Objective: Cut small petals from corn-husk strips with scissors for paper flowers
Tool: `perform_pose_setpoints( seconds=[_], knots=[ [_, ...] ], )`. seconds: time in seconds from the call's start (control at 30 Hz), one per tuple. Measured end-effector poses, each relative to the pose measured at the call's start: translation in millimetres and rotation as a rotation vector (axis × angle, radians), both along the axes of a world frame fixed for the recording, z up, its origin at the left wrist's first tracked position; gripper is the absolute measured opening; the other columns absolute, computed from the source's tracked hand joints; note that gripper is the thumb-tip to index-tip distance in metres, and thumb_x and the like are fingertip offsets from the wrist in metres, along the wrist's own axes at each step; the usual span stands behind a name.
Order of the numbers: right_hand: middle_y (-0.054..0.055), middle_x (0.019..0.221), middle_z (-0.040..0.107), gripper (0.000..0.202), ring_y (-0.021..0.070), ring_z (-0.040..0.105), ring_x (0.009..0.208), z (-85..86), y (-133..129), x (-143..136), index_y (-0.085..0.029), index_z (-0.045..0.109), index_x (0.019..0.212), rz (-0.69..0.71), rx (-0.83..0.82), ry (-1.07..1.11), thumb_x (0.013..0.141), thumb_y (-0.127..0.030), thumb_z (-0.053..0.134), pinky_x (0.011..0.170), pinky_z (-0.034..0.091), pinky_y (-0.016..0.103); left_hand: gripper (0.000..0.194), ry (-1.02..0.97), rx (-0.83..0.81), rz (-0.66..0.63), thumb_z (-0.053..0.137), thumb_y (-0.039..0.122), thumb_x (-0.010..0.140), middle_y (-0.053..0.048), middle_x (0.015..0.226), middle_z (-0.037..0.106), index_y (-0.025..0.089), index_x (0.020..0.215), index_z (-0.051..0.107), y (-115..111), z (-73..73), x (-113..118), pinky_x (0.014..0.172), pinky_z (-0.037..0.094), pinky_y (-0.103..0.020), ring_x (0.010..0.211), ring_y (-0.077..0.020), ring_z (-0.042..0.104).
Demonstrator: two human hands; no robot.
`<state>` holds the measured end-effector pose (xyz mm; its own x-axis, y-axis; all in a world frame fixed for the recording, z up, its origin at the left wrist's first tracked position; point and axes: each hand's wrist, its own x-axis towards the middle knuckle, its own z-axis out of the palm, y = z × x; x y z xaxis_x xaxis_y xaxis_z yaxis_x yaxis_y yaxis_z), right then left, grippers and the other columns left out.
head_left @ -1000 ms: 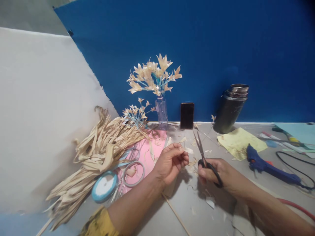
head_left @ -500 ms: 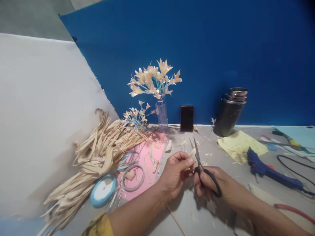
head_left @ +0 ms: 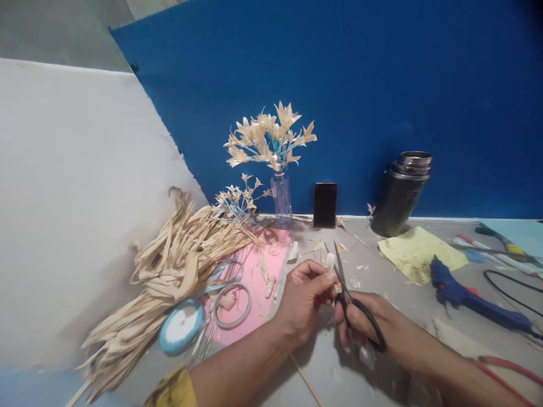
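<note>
Between the thumb and fingers of my left hand [head_left: 305, 299] a small pale piece of dried husk [head_left: 330, 261] is pinched, its curled end standing up above the fingertips. My right hand [head_left: 365, 319] grips black-handled scissors [head_left: 340, 268] with the blades pointing up and away from me. The blades are parted and lie right beside the pale piece; whether they touch it I cannot tell. Below my right fingers something whitish [head_left: 365, 357] shows, too blurred to name. A thin stick [head_left: 303, 376] lies under my left wrist.
To the left lie dried husk strips [head_left: 182, 254], a blue ribbon spool [head_left: 182, 327], a grey ring [head_left: 232, 323] and pink paper [head_left: 254, 277]. Husk flowers stand in a clear bottle [head_left: 281, 198] near a phone [head_left: 325, 204] and dark flask [head_left: 401, 195]. A blue glue gun [head_left: 470, 302] and yellow paper [head_left: 424, 251] lie right.
The pale piece in my left fingers now stands more in view beside the blades. My right hand and the scissors have shifted slightly down. The whole view has moved a little.
</note>
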<state>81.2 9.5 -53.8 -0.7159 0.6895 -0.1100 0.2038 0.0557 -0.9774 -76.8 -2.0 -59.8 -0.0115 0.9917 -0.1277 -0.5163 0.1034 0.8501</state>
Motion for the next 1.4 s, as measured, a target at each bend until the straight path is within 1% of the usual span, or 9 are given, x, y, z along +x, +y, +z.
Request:
perform_pose_setpoints(
  seconds=[0.13, 0.23, 0.33, 0.47, 0.73, 0.87, 1.1, 1.27, 1.4],
  knots=[
    [-0.003, 0.059, 0.046, 0.058, 0.0121, 0.039, 0.055, -3.7, -1.5, -3.1, -0.019, 0.050, 0.067, -0.014, -0.027, 0.027, 0.082, -0.074, 0.050, 0.052, 0.031, 0.025, 0.024, -0.026, -0.007, 0.021, 0.078, 0.025, 0.068, 0.001, 0.055, 0.059, 0.016, 0.070, 0.056, -1.7, 1.6, 1.1, 0.055, 0.036, -0.022, 0.052, -0.0101, 0.053],
    [-0.002, 0.058, 0.049, 0.057, 0.0122, 0.040, 0.055, -7.6, -1.8, -4.9, -0.020, 0.046, 0.066, -0.024, -0.069, 0.061, 0.081, -0.075, 0.053, 0.053, 0.032, 0.025, 0.025, -0.031, -0.024, 0.029, 0.079, 0.024, 0.067, 0.001, 0.055, 0.059, 0.016, 0.070, 0.056, -3.4, 3.7, 2.2, 0.056, 0.038, -0.022, 0.052, -0.0099, 0.054],
    [-0.001, 0.059, 0.052, 0.058, 0.0124, 0.042, 0.055, -9.2, -1.7, -5.5, -0.020, 0.048, 0.068, -0.029, -0.091, 0.074, 0.080, -0.076, 0.052, 0.054, 0.033, 0.025, 0.025, -0.034, -0.025, 0.030, 0.080, 0.024, 0.065, 0.001, 0.056, 0.060, 0.016, 0.070, 0.057, -4.5, 5.3, 3.0, 0.056, 0.039, -0.022, 0.051, -0.0096, 0.053],
    [0.000, 0.060, 0.053, 0.061, 0.0123, 0.041, 0.056, -7.0, -2.0, -5.9, -0.019, 0.049, 0.069, -0.024, -0.079, 0.075, 0.079, -0.078, 0.050, 0.055, 0.031, 0.025, 0.025, -0.044, -0.026, 0.031, 0.080, 0.024, 0.065, 0.001, 0.055, 0.060, 0.015, 0.070, 0.057, -4.4, 5.3, 3.3, 0.055, 0.039, -0.021, 0.050, -0.0090, 0.053],
    [-0.002, 0.057, 0.047, 0.061, 0.0121, 0.036, 0.055, -3.3, -3.5, -7.2, -0.020, 0.048, 0.068, -0.037, -0.096, 0.077, 0.077, -0.080, 0.052, 0.056, 0.031, 0.027, 0.025, -0.057, -0.023, 0.014, 0.079, 0.024, 0.066, 0.001, 0.053, 0.059, 0.016, 0.070, 0.056, -4.4, 5.1, 2.2, 0.054, 0.036, -0.021, 0.049, -0.0091, 0.053],
    [-0.002, 0.057, 0.047, 0.063, 0.0120, 0.037, 0.054, -1.5, -4.4, -7.4, -0.020, 0.047, 0.068, -0.049, -0.077, 0.061, 0.076, -0.083, 0.048, 0.055, 0.030, 0.027, 0.025, -0.051, -0.009, 0.008, 0.079, 0.025, 0.066, 0.001, 0.053, 0.060, 0.016, 0.071, 0.056, -3.8, 5.5, 1.4, 0.053, 0.036, -0.020, 0.049, -0.0094, 0.053],
    [-0.001, 0.058, 0.050, 0.063, 0.0122, 0.039, 0.055, -3.1, -4.8, -6.9, -0.020, 0.047, 0.066, -0.053, -0.053, 0.088, 0.076, -0.082, 0.049, 0.055, 0.032, 0.026, 0.026, -0.055, -0.008, -0.004, 0.080, 0.024, 0.066, 0.001, 0.053, 0.060, 0.016, 0.070, 0.056, -3.3, 4.7, 0.6, 0.053, 0.036, -0.020, 0.048, -0.0091, 0.054],
    [-0.002, 0.056, 0.048, 0.060, 0.0120, 0.038, 0.054, -3.4, -4.8, -6.9, -0.020, 0.047, 0.066, -0.051, -0.069, 0.084, 0.077, -0.079, 0.053, 0.054, 0.032, 0.026, 0.025, -0.050, -0.005, -0.009, 0.080, 0.025, 0.066, 0.001, 0.053, 0.060, 0.016, 0.069, 0.056, -2.9, 4.9, 0.2, 0.052, 0.037, -0.020, 0.047, -0.0091, 0.054],
    [-0.004, 0.056, 0.045, 0.060, 0.0112, 0.035, 0.053, -5.2, -4.5, -6.2, -0.020, 0.047, 0.072, -0.041, -0.103, 0.109, 0.076, -0.080, 0.053, 0.053, 0.029, 0.025, 0.025, -0.059, -0.004, -0.013, 0.080, 0.024, 0.066, 0.001, 0.052, 0.060, 0.016, 0.069, 0.056, -2.6, 4.9, 0.2, 0.051, 0.037, -0.020, 0.047, -0.0093, 0.054]
  ],
)
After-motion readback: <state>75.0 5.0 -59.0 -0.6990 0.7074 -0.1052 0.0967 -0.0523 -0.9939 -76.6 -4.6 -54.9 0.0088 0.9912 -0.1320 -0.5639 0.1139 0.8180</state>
